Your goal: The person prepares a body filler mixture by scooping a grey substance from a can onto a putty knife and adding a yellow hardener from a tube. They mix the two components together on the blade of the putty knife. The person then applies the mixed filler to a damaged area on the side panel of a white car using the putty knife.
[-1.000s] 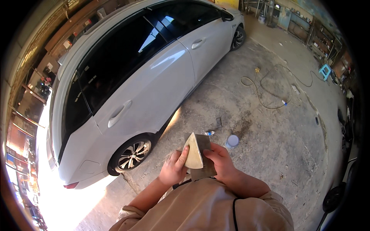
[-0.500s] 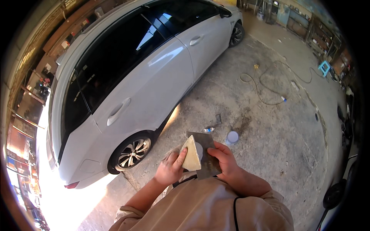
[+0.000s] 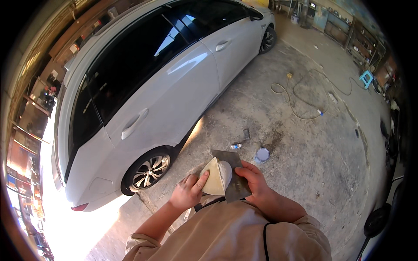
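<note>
My left hand [image 3: 187, 192] pinches a cream, roughly triangular putty spreader [image 3: 212, 179], its thumb laid on the face. Gripped at its right edge by my right hand [image 3: 256, 180] is a dark grey, flat rectangular plate [image 3: 237, 190], held tilted in front of my body. A smear of pale grey-white putty [image 3: 226, 170] lies between the two, on the plate along the spreader's right edge. The spreader overlaps the plate's left side and hides part of it. Whether its edge presses on the plate I cannot tell.
A white car [image 3: 170, 91] stands along the left, its rear wheel [image 3: 150, 172] nearest me. On the concrete floor are a round can [image 3: 262, 155], a small bottle [image 3: 236, 146] and a looped hose [image 3: 300, 116]. Farther right stands a blue stool [image 3: 366, 79].
The spreader has shifted slightly left and down with my left hand, and more of the putty shows on the plate. My right hand and the plate have barely moved.
</note>
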Motion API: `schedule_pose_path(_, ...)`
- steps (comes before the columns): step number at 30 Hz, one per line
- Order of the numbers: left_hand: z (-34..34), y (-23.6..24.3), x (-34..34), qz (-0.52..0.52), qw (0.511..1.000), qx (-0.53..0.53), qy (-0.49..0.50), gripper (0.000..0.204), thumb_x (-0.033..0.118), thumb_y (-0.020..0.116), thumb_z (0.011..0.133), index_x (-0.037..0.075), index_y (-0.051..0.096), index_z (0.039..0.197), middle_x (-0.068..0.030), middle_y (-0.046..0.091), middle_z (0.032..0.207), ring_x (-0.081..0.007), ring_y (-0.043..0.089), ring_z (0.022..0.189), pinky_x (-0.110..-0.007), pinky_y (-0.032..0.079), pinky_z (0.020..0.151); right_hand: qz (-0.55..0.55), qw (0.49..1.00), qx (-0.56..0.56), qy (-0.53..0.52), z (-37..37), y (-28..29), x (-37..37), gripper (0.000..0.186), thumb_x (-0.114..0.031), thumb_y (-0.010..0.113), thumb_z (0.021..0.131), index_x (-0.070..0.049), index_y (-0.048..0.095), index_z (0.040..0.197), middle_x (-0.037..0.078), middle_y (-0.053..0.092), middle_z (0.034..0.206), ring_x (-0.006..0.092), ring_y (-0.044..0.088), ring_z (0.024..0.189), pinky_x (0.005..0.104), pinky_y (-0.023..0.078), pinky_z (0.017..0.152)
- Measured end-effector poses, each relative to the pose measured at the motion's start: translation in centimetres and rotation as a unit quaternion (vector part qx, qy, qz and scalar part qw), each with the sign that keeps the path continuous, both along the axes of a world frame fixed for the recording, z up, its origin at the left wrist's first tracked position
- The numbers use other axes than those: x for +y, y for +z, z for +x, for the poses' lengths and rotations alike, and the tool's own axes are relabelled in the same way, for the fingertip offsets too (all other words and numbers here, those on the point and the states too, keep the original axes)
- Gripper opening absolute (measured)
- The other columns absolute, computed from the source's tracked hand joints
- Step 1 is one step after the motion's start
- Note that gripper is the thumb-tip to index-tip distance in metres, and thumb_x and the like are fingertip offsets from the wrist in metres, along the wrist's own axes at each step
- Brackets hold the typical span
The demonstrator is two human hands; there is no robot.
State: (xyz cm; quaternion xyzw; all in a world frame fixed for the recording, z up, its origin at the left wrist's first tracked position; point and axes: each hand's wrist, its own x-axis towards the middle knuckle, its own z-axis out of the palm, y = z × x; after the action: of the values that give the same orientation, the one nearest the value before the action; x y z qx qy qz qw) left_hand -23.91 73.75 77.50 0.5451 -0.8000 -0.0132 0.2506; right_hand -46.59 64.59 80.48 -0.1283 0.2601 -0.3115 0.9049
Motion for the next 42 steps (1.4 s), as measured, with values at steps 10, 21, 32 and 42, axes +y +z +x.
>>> schedule_pose_path(10,1.5,-0.5,0.1,0.006,1.0,-0.022,-0.013,0.086,-0.002,0.062,0.064,0.014,0.04,0.145,-0.0113,0.054,0.088,-0.0289,0.059,0.073,-0.039,0.053,0.061,-0.004,0.999,-0.025,0.02,0.6,-1.0,-0.2,0.03,-0.007,0.048,0.095,-0.001,0.055,0.123,0.012,0.064,0.112,0.0222,0.065,0.099,0.0368,0.055,0.085)
schedule_pose_path(21,3.8,-6.9,0.6,0.307,0.861,0.358,0.189,0.021,0.014,0.041,0.1,0.005,0.039,0.119,-0.0112,0.057,0.088,-0.0224,0.06,0.073,-0.035,0.05,0.063,-0.148,0.982,-0.025,-0.117,-0.7,0.7,-4.1,0.043,-0.009,0.045,0.096,-0.003,0.039,0.138,0.008,0.055,0.129,0.0196,0.056,0.116,0.0361,0.048,0.096)
schedule_pose_path(32,1.7,0.2,-0.9,0.298,0.643,0.705,-0.018,0.019,0.016,0.041,0.103,0.0,0.046,0.113,-0.0109,0.061,0.091,-0.0175,0.059,0.068,-0.03,0.05,0.06,-0.287,0.944,0.101,-0.125,-1.5,2.3,-6.0,0.04,-0.004,0.049,0.091,-0.004,0.047,0.132,0.007,0.061,0.115,0.017,0.063,0.102,0.0315,0.055,0.08)
schedule_pose_path(42,1.2,3.2,-0.8,0.376,0.664,0.647,-0.007,0.033,0.031,0.037,0.105,0.001,0.05,0.108,-0.0087,0.064,0.08,-0.0101,0.054,0.053,-0.025,0.044,0.048,-0.596,0.745,0.228,-0.194,0.8,1.4,-6.7,0.031,0.003,0.054,0.091,0.008,0.052,0.122,0.009,0.063,0.106,0.006,0.058,0.084,0.0191,0.046,0.06)
